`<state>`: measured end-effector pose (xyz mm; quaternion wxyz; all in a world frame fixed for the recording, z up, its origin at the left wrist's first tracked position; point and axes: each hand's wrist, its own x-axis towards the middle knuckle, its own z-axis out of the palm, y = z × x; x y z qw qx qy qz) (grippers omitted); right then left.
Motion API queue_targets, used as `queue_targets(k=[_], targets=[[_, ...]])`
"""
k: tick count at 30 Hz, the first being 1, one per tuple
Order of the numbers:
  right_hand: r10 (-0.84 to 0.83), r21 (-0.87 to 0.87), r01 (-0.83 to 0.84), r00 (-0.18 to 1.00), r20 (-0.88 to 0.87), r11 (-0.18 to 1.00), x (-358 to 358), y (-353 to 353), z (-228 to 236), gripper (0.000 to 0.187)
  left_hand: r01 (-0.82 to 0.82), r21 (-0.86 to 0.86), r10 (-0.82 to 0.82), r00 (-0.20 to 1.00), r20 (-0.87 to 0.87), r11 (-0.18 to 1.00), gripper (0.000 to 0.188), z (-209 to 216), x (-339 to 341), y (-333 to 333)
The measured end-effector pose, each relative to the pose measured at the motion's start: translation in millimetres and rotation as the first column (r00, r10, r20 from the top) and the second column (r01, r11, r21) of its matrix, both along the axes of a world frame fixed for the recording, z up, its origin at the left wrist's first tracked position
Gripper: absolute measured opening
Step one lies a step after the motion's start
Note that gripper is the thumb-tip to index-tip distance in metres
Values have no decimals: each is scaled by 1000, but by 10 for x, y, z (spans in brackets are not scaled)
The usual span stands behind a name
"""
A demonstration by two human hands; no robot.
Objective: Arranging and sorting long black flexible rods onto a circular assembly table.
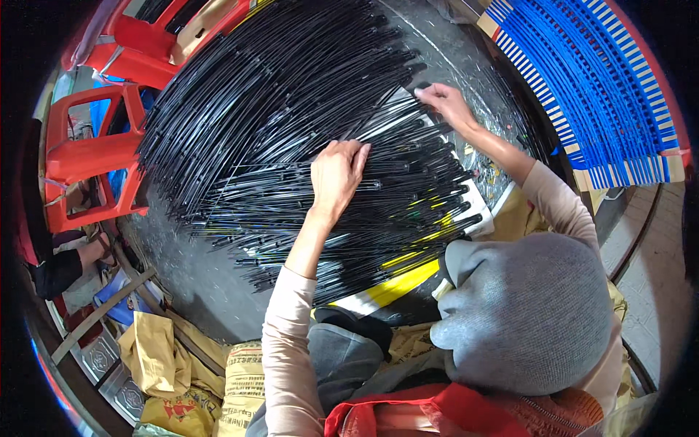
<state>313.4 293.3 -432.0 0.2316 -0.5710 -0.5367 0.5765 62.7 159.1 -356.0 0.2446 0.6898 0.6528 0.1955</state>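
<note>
Here at the bench (pixel 196 309), a great fan of thin black strips (pixel 226 109) spreads across the middle, reaching close to the red plastic chairs (pixel 91 156) on the left. Open room? A bare grey margin runs along the lower left, and another, littered with small scraps, lies up by the strip ends at the upper right.

Left hand (pixel 335 178) rests right in the middle of the strips, fingers curled down, thumb beside them — its fingertips are hidden, so I cannot tell whether that grip pinches anything. Right hand (pixel 449 108) is out at the upper right edge of the heap, thumb and fingers drawn near each other by the dark strip ends; whether they close on one, I cannot tell.

On to the writing: a tan sack (pixel 244 379) at the lower left carries rows of dark print, and another sack (pixel 178 414) beside it shows red characters.

Beneath the strips, a yellow sheet (pixel 404 284) and a white sheet (pixel 477 207) peek out along the near side. Over at upper right, blue cords (pixel 582 80) stand in tight rows across tan strips — pale floor (pixel 644 291) below
</note>
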Motion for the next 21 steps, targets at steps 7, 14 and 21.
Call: queue_targets(k=[7, 14, 21], targets=[[-32, 99, 36, 999, -44, 994, 61, -118, -74, 27, 164, 375, -84, 972, -219, 913, 17, -102, 46, 117], [27, 97, -25, 1000, -12, 995, 59, -204, -24, 30, 160, 291, -126, 983, -131, 943, 13, -176, -59, 275], [298, 123, -358, 889, 346, 925, -110, 87, 58, 47, 209, 256, -183, 976, -120, 944, 16, -196, -21, 270]])
